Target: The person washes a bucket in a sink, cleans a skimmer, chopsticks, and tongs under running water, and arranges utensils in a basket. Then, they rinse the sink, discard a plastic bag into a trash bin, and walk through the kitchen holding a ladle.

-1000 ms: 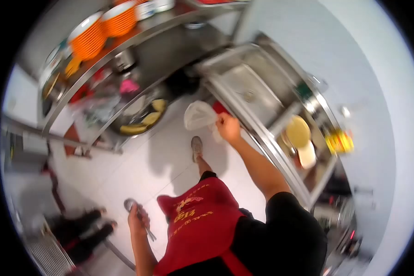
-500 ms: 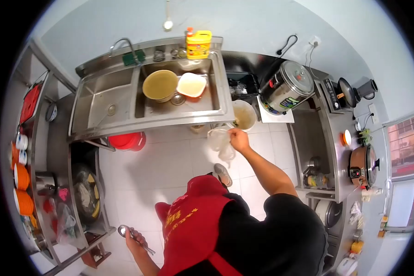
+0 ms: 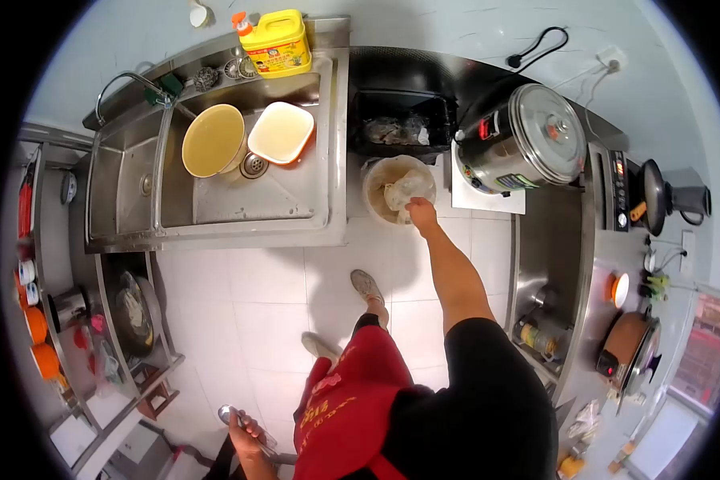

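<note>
My right hand [image 3: 422,211] reaches forward with fingers closed on a thin, whitish plastic bag [image 3: 409,186]. The bag hangs over the mouth of a pale bucket [image 3: 374,190] on the floor, partly inside it. Low in the view, my left hand [image 3: 249,436] is wrapped round a metal spoon [image 3: 226,414], its bowl showing above the fingers and its handle running below them. Whether more than one spoon is in that hand, I cannot tell.
A steel sink [image 3: 216,240] holds a yellowish bowl [image 3: 214,141] and a white square container [image 3: 281,133]. A yellow detergent jug [image 3: 277,48] stands behind. Right of the bucket are a steel urn [image 3: 528,144] and a counter with a cooker [image 3: 628,352]. Shelves [image 3: 64,264] line the left.
My right hand has carried the plastic bag from beside the bucket to over its mouth. I have stepped to the right, and the sink now appears further left. The spoon stays in my left hand.
</note>
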The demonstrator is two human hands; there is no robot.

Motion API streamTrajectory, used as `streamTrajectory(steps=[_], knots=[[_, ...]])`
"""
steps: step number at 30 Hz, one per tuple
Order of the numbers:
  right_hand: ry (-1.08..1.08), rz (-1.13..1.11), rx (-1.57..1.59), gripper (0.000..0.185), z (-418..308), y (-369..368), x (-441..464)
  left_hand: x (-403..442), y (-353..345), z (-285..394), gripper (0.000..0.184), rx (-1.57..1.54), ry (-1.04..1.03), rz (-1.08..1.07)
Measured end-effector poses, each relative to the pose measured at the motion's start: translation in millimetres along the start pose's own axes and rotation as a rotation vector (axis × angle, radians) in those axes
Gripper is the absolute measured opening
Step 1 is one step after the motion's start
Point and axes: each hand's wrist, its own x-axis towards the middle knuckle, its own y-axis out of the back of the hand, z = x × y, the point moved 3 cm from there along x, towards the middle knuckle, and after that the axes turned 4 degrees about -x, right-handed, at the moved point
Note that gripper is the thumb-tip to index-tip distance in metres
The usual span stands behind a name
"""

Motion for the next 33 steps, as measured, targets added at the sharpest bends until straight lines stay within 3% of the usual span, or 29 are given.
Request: streamTrajectory(steps=[3, 5, 10, 12, 14, 17, 19, 20, 22, 24, 25, 27, 29, 33], knots=[[-0.163, -0.117, 0.258, 0.049, 15.0, -13.7, 27.7, -13.5, 5.1, -12.7, 0.033, 0.016, -0.038, 0.083], [-0.097, -0.125, 0.157, 0.050, 33.2, -29.9, 46.3, -10.4, 16.9, -20.5, 0.034, -0.077, 0.026, -0.056], [-0.084, -0.164, 0.131, 0.045, 50.3, -56.6, 20.7, -28.0, 28.3, -36.9, 0.037, -0.180, 0.010, -0.011], [0.042, -0.180, -0.293, 0.034, 62.8, -77.1, 0.4, -32.0, 35.8, -38.6, 0.037, -0.196, 0.020, -0.021], [0.337, -0.394, -0.758, 0.031, 71.4, -98.8, -32.1, -33.5, 48.1, -39.0, 0.036, -0.205, 0.020, -0.045], [0.511, -0.534, -0.900, 0.034, 93.0, -125.2, -83.7, -37.3, 74.7, -43.1, 0.036, -0.276, -0.037, -0.056], [0.057, -0.503, -0.808, 0.036, 68.6, -111.9, -130.5, -43.3, 92.8, -44.4, 0.034, -0.299, -0.052, -0.084], [0.082, -0.505, -0.822, 0.036, 52.1, -106.9, -147.3, -45.2, 100.9, -44.1, 0.032, -0.309, -0.071, -0.114], [-0.045, -0.296, -0.806, 0.038, 26.7, -93.6, -169.4, -48.5, 125.9, -41.0, 0.031, -0.392, -0.086, -0.083], [0.076, -0.145, -0.881, 0.039, 34.8, -89.2, -149.7, -48.6, 155.8, -41.0, 0.029, -0.541, -0.121, -0.061], [0.196, 0.072, -0.823, 0.039, 79.9, -92.1, -106.9, -49.2, 172.4, -39.1, 0.027, -0.574, -0.121, -0.053], [0.726, 0.083, -0.936, 0.037, 106.6, -71.7, -17.5, -46.2, 215.2, -37.4, 0.024, -0.656, -0.171, -0.001], [0.587, 0.004, -0.798, 0.032, 5.4, -101.8, -95.1, -47.0, 260.7, -38.0, 0.027, -0.706, -0.203, 0.093], [0.739, -0.234, -0.708, 0.023, -88.5, -218.5, -240.1, -14.0, 354.4, -43.5, 0.028, -0.863, -0.310, -0.006]])
